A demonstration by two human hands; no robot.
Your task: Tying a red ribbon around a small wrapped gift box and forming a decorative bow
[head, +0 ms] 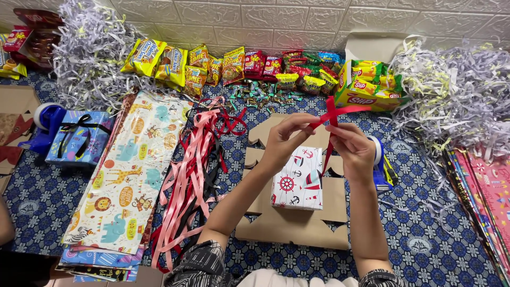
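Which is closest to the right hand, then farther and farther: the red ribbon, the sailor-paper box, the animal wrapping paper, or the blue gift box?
1. red ribbon, held in the right hand
2. sailor-paper box, just lower left
3. animal wrapping paper, left
4. blue gift box, far left

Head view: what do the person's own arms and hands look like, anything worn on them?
Both forearms are bare from above the elbow down. The left hand and right hand wear no gloves; no rings, watch or bracelet show. At the bottom edge, short sleeves in a dark fabric with fine pale line patterning cover the upper arms.
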